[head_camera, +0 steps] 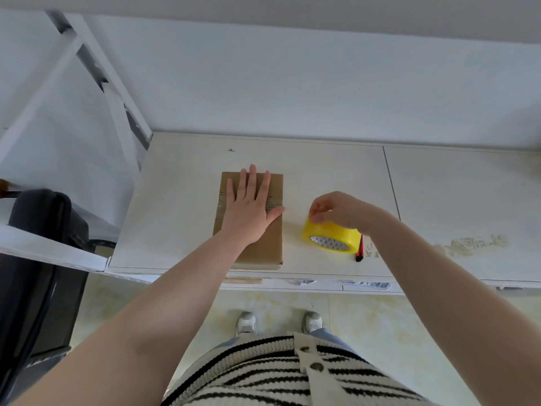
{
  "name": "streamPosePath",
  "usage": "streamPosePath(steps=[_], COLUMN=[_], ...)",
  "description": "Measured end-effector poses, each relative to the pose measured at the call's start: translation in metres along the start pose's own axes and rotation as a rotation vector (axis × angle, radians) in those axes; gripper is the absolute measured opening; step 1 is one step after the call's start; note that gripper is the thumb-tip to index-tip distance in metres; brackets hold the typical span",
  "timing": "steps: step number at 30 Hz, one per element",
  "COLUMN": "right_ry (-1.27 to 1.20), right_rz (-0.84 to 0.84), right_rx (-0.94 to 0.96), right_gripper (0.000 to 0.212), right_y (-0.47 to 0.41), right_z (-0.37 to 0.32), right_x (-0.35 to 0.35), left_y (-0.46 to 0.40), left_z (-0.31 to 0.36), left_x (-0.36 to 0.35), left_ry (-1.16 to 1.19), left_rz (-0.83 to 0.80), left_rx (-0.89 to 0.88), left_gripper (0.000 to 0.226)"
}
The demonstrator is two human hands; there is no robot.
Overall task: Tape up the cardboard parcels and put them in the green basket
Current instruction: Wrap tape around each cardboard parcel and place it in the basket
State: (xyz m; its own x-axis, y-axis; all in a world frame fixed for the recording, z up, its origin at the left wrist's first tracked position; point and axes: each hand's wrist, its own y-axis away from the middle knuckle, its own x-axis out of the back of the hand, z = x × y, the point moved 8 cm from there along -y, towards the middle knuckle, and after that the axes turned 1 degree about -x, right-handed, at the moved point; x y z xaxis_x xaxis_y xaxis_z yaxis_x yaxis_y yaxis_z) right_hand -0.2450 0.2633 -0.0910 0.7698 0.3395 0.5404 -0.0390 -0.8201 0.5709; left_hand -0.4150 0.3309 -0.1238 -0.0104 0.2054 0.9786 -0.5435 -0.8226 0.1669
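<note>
A flat brown cardboard parcel (pixel 265 247) lies on the white table (pixel 181 200), with a strip of clear tape across its middle. My left hand (pixel 250 208) rests flat on the parcel, fingers straight and spread. To the right stands a yellow tape roll (pixel 332 238) on its edge. My right hand (pixel 336 210) is over the top of the roll, fingers curled and pinching at its upper rim. No green basket is in view.
A red and black cutter (pixel 359 250) lies just right of the tape roll. A white metal rack (pixel 96 83) stands at the left with a dark bag (pixel 44 218) below it. The table's front edge (pixel 292 278) is near my feet.
</note>
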Motion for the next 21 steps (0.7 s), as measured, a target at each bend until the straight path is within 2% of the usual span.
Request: streamPosePath(steps=[2, 3, 4, 6, 8, 12, 17, 21], right_ry=[-0.202, -0.310, -0.411, -0.546, -0.620, -0.710, -0.719, -0.749], right_rz=[0.140, 0.204, 0.254, 0.334, 0.393, 0.513, 0.581, 0.629], right_rx=[-0.039, -0.047, -0.036, 0.031, 0.094, 0.128, 0.182, 0.232], right_gripper=[0.006, 0.006, 0.006, 0.014, 0.023, 0.026, 0.021, 0.023], right_y=[0.020, 0.029, 0.039, 0.056, 0.067, 0.078, 0.082, 0.080], right_z=[0.013, 0.018, 0.020, 0.015, 0.007, -0.004, -0.013, -0.013], right_x=[0.013, 0.017, 0.019, 0.020, 0.015, 0.009, 0.008, 0.013], left_y=[0.004, 0.009, 0.017, 0.035, 0.042, 0.040, 0.036, 0.036], left_z=[0.007, 0.016, 0.028, 0.054, 0.073, 0.080, 0.073, 0.076], left_x=[0.012, 0.024, 0.038, 0.062, 0.071, 0.081, 0.090, 0.099], left_ry=[-0.056, -0.041, 0.055, 0.438, 0.731, 1.054, 1.152, 1.198], left_rz=[0.045, 0.128, 0.236, 0.353, 0.301, 0.294, 0.280, 0.276], left_rx=[-0.031, -0.083, -0.163, -0.265, -0.221, -0.027, 0.100, 0.099], left_gripper=[0.079, 0.073, 0.066, 0.052, 0.037, 0.010, 0.007, 0.007])
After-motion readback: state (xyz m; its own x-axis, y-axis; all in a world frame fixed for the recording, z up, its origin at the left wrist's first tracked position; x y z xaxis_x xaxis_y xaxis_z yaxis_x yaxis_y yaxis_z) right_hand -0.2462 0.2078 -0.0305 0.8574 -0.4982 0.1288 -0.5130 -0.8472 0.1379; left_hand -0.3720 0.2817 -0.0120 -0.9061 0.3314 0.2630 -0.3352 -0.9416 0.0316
